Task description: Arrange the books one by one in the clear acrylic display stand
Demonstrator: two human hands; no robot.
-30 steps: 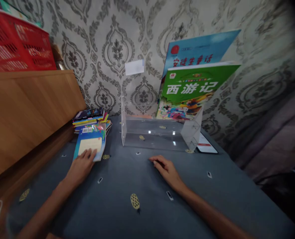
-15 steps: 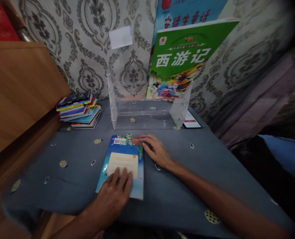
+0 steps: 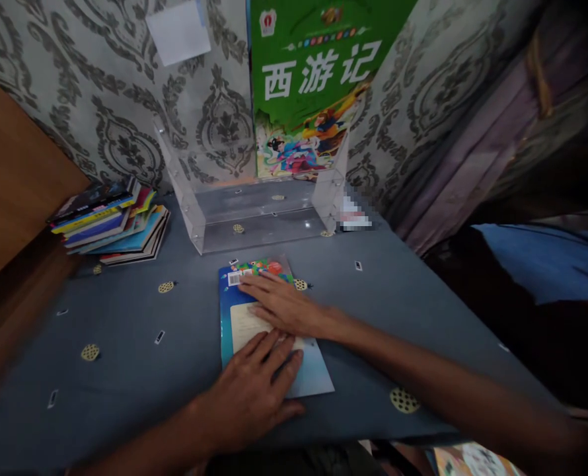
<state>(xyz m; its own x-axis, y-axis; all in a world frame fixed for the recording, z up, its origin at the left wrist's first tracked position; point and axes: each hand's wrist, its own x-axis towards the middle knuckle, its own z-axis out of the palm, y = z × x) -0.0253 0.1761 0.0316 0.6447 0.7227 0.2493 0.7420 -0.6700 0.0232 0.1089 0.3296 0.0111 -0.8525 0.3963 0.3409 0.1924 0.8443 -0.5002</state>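
Paperback (image 3: 239, 324), blue, back cover up, barcode at far corner: flat on grey-blue tablecloth (image 3: 140, 370), just in front of clear acrylic stand (image 3: 259, 221).

Left hand (image 3: 254, 390): palm down on near half of paperback, fingers spread wide and straight, gripping nothing, fingertips on cream panel.

Right hand (image 3: 279, 307): palm down across far half of paperback, fingers stretched flat toward barcode, likewise gripping nothing. Just beyond left hand's fingertips; touching or a hair apart, hard to tell.

Inside stand, toward its right end: green picture book (image 3: 314, 79), upright, cover facing out.

Left of stand: loose stack of thin books (image 3: 110, 221), lying flat, well apart from paperback.

Farther left of stand: wooden cabinet side (image 3: 11, 185).

Above stand, on patterned wall: white paper slip (image 3: 178, 30).

Just right of stand: small flat item (image 3: 356, 215), blurred out, not identifiable.

Right of stand, beyond table edge: dull purple curtain (image 3: 447, 165).
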